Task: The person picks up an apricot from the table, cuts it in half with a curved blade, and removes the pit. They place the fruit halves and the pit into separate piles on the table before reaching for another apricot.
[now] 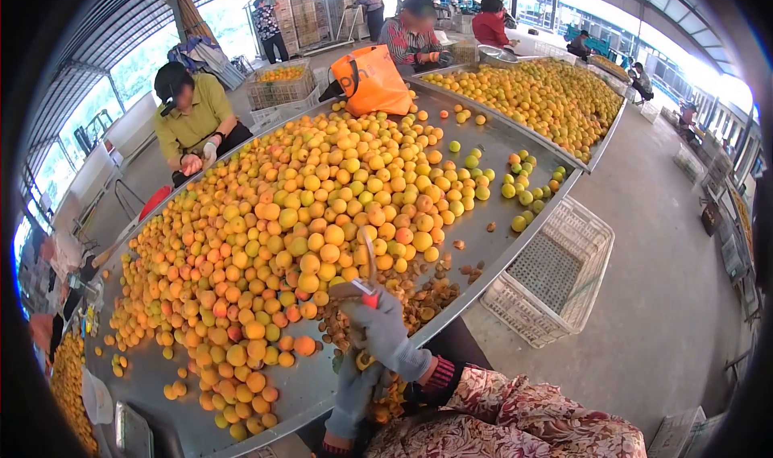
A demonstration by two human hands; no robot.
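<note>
As the apricots (pixel 322 234) mid-frame look soft and bruisable, I'd cup one lightly, my right hand (pixel 383 334) clenched round the red-handled tool (pixel 369 299), my left hand (pixel 353 394) impossible to read.

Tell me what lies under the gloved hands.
Brownish bits lie heaped on the metal table under the right hand, which grips a red-handled tool. The left hand hides what lies beneath it.

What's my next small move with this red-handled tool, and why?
Probably lower the red-handled tool, gripped in the grey-gloved right hand, onto the small yellow fruit by the grey-gloved left hand. The tool sits just above that fruit, and a heap of brown fruit scraps lies beside both hands on the grey metal table.
</note>
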